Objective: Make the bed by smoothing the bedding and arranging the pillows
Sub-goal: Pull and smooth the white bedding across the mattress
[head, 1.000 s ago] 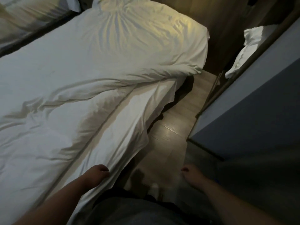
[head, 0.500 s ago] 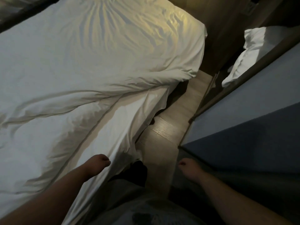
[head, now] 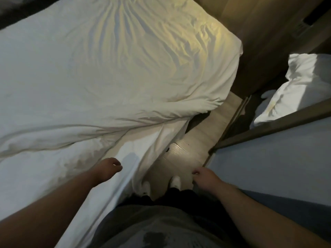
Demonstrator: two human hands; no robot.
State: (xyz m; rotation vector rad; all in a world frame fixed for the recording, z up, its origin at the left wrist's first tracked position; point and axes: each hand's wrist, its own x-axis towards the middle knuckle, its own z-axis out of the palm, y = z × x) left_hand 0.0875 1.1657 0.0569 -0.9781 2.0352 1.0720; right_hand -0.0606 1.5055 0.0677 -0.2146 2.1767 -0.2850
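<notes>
We stand on the pale wood-plank floor (head: 189, 140) between the rumpled white duvet (head: 107, 77) and a grey-blue wall panel (head: 268, 158), with a white pillow (head: 293, 90) beyond it; the fingers of our left hand (head: 107, 169) and right hand (head: 206, 178) are loosely curled, holding nothing.

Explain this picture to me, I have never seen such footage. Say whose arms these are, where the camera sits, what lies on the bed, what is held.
There is no machine here: a person wears a wide-angle camera on the head, looking down, so the two bare arms are their own. One view only. The left hand hangs over the white sheet draped down the bed's side, fingers curled; whether it pinches the cloth I cannot tell. The right hand hangs loosely curled over the floor, holding nothing. A wrinkled white duvet covers the bed. A white pillow lies off the bed, at the right. The person's white shoes show below.
</notes>
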